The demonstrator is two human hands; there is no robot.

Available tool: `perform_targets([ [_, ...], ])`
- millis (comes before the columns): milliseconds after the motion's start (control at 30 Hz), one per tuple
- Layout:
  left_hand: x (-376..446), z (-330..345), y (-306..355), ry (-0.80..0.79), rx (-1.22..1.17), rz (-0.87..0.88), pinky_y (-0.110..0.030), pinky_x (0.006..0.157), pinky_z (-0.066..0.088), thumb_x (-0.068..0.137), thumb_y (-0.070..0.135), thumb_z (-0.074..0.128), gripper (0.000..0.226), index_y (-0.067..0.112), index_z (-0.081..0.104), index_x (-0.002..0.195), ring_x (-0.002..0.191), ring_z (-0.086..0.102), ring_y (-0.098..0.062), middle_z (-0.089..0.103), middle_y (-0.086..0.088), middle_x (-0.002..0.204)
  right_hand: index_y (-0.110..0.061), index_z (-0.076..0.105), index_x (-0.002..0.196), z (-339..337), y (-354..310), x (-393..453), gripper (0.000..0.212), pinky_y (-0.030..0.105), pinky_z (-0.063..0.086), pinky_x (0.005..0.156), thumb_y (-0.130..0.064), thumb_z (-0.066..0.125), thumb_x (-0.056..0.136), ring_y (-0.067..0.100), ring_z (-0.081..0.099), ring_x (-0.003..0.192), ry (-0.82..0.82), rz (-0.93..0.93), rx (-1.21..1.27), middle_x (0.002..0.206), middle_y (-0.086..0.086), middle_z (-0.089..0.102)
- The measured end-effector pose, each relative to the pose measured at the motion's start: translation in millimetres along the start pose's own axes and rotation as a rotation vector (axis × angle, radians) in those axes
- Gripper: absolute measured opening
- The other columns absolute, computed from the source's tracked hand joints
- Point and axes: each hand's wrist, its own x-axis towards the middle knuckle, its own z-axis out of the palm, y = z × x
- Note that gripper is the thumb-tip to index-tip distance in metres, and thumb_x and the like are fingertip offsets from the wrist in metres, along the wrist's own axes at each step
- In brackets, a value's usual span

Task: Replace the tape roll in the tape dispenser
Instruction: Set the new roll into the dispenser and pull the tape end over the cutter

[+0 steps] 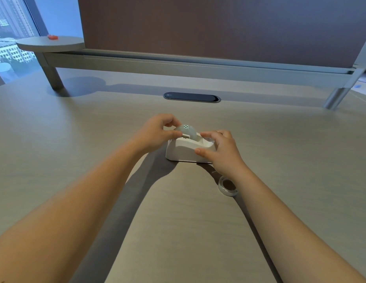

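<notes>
A white tape dispenser (183,151) stands on the desk in the middle of the view. A pale tape roll (187,130) on a hub with a patterned centre sits at the dispenser's slot, tilted, and my left hand (157,132) pinches it from the left. My right hand (219,150) grips the dispenser's right end, thumb on the near side and fingers over the top. A second, thin tape ring (228,185) lies flat on the desk just under my right wrist.
A dark oval cable port (192,97) is set into the desk (55,139) behind the dispenser. A brown partition (219,27) on metal legs closes the back. A round side shelf (49,43) with a small red object (52,36) is at far left.
</notes>
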Motion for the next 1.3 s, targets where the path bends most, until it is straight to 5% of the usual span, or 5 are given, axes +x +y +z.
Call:
perform_targets([
  [133, -3.3, 1.0, -0.4, -0.083, -0.317, -0.125, -0.029, 0.090, 0.036, 0.086, 0.025, 0.047, 0.034, 0.014, 0.049, 0.119, 0.106, 0.046, -0.015, 0.051, 0.000, 0.111, -0.020, 0.049, 0.123, -1.7, -1.2, 0.3, 0.045, 0.031, 0.036, 0.097, -0.022, 0.062, 0.079, 0.023, 0.035, 0.120, -0.007, 0.001, 0.021, 0.128, 0.006, 0.038],
  [333, -4.3, 10.5, -3.1, -0.119, -0.531, -0.215, -0.025, 0.071, 0.041, 0.088, 0.026, 0.042, 0.016, 0.019, 0.056, 0.090, 0.078, 0.051, -0.013, 0.057, 0.001, 0.084, -0.019, 0.049, 0.123, -1.5, -1.8, -0.5, 0.045, 0.027, 0.032, 0.091, -0.022, 0.061, 0.080, 0.022, 0.033, 0.121, -0.006, -0.005, 0.003, 0.130, 0.007, 0.038],
  [800, -1.4, 19.5, 0.9, 0.007, -0.482, -0.165, -0.016, 0.066, 0.041, 0.086, 0.027, 0.047, 0.019, 0.013, 0.055, 0.095, 0.072, 0.050, -0.006, 0.055, 0.005, 0.078, -0.020, 0.062, 0.109, -10.9, -19.2, 6.3, 0.034, 0.050, 0.036, 0.102, -0.039, 0.052, 0.082, 0.028, 0.043, 0.117, 0.057, -0.012, -0.027, 0.123, 0.008, 0.053],
  [1033, -12.1, 9.5, -8.2, 0.066, -0.472, -0.171, -0.035, 0.094, 0.041, 0.085, 0.026, 0.048, 0.034, 0.010, 0.053, 0.115, 0.104, 0.051, -0.019, 0.056, -0.004, 0.109, -0.019, 0.070, 0.092, -2.2, -35.0, 11.6, 0.025, 0.055, 0.040, 0.097, -0.032, 0.051, 0.084, 0.033, 0.052, 0.107, 0.039, 0.022, 0.029, 0.102, 0.006, 0.070],
  [1300, -21.0, 7.2, -13.9, 0.012, -0.430, -0.168, -0.032, 0.092, 0.040, 0.081, 0.020, 0.055, 0.036, 0.012, 0.052, 0.116, 0.105, 0.051, -0.019, 0.057, -0.006, 0.115, -0.005, 0.070, 0.094, -4.5, -38.5, 8.9, 0.021, 0.025, 0.044, 0.067, -0.017, 0.059, 0.082, 0.018, 0.054, 0.082, 0.124, 0.086, 0.178, 0.092, 0.007, 0.066],
])
